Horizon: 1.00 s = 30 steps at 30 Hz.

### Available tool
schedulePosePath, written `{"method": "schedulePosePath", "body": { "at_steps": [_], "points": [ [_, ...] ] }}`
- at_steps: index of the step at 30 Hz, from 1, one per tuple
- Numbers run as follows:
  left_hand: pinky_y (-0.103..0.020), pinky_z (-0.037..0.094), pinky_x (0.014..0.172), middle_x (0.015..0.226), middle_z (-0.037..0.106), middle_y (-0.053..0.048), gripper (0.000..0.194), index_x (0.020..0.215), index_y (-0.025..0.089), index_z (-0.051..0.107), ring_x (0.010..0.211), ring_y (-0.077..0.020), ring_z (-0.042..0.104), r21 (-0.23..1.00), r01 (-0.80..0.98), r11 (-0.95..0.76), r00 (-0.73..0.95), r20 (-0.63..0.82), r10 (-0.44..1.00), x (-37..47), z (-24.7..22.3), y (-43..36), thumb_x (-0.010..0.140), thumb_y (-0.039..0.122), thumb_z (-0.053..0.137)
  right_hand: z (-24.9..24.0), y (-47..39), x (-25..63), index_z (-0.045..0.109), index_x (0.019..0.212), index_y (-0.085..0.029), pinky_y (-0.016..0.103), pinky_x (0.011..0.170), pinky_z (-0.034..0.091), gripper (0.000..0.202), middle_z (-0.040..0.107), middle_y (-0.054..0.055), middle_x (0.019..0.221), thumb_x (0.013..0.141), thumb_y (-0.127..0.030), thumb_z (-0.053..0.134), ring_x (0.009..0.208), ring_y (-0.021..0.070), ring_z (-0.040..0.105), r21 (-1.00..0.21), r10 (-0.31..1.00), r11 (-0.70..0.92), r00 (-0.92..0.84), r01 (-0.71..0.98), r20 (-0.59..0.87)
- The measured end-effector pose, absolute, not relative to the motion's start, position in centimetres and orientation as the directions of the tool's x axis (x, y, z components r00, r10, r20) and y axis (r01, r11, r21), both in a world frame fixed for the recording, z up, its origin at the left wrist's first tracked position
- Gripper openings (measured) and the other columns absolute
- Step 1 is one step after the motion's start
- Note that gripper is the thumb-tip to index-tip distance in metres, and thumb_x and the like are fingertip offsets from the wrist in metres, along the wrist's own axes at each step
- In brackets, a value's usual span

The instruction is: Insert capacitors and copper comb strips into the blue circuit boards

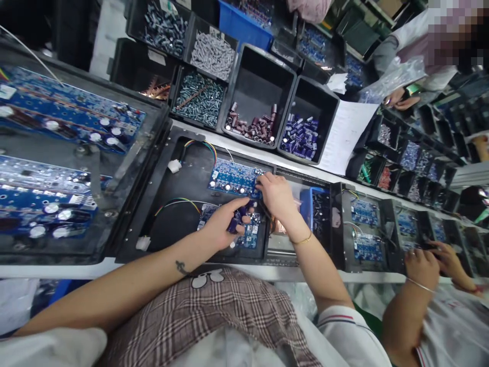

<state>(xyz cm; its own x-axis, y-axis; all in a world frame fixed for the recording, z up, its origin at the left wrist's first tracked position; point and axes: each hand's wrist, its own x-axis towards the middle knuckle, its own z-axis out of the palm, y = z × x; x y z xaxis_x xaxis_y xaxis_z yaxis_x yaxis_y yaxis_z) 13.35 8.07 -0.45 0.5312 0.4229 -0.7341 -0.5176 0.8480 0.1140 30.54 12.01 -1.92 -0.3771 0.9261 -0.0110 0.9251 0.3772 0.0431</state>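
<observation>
My left hand (222,220) is curled around several dark purple capacitors (233,224), above the lower blue circuit board (250,238), which it partly covers. At the right end of the upper blue circuit board (234,177), my right hand (278,196) has its fingers pinched together and pointing down. Whatever is between those fingertips is hidden. Round silver-topped parts stand along the upper board's near edge. Both boards lie in a black tray (166,232), with coloured wires running left to white connectors (174,166).
Behind the tray stand black bins with brown capacitors (260,128), purple capacitors (300,136) and small metal parts (200,97). Larger blue boards (72,109) lie at left. A co-worker's hands (422,267) are over trays at right; another person's hand (401,99) is farther back.
</observation>
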Motion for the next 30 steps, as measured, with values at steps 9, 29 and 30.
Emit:
{"method": "schedulePosePath", "body": {
  "at_steps": [9, 29, 30],
  "points": [
    [-0.010, 0.026, 0.029, 0.071, 0.054, 0.001, 0.011, 0.083, 0.014, 0.056, 0.042, -0.0027, 0.046, 0.097, -0.553, 0.827, 0.500, -0.756, 0.423, 13.5, -0.7, 8.6, 0.091, 0.021, 0.054, -0.1, 9.8, 30.2, 0.062, 0.121, -0.025, 0.038, 0.096, 0.037, 0.031, 0.068, 0.004, 0.108, 0.095, -0.037, 0.051, 0.100, 0.0207, 0.057, -0.278, 0.944, 0.329, -0.310, 0.902, 0.110],
    [-0.011, 0.023, 0.030, 0.073, 0.053, 0.000, 0.009, 0.083, 0.016, 0.058, 0.042, -0.0040, 0.046, 0.208, -0.424, 0.881, 0.519, -0.742, 0.425, 13.1, -0.9, 8.3, 0.085, 0.023, 0.064, -1.8, 8.9, 30.6, 0.064, 0.114, -0.026, 0.053, 0.112, 0.017, 0.033, 0.072, 0.003, 0.102, 0.092, -0.012, 0.043, 0.114, 0.0229, 0.052, -0.172, 0.930, 0.367, -0.360, 0.914, 0.073],
    [-0.011, 0.023, 0.031, 0.073, 0.053, 0.000, 0.007, 0.085, 0.017, 0.060, 0.042, -0.0041, 0.046, 0.212, -0.432, 0.877, 0.505, -0.749, 0.430, 13.1, -0.8, 8.3, 0.085, 0.023, 0.064, -1.8, 8.9, 30.7, 0.064, 0.116, -0.027, 0.054, 0.113, 0.016, 0.035, 0.071, 0.003, 0.105, 0.093, -0.012, 0.043, 0.116, 0.0224, 0.051, -0.162, 0.916, 0.401, -0.394, 0.902, 0.072]
  ]
}}
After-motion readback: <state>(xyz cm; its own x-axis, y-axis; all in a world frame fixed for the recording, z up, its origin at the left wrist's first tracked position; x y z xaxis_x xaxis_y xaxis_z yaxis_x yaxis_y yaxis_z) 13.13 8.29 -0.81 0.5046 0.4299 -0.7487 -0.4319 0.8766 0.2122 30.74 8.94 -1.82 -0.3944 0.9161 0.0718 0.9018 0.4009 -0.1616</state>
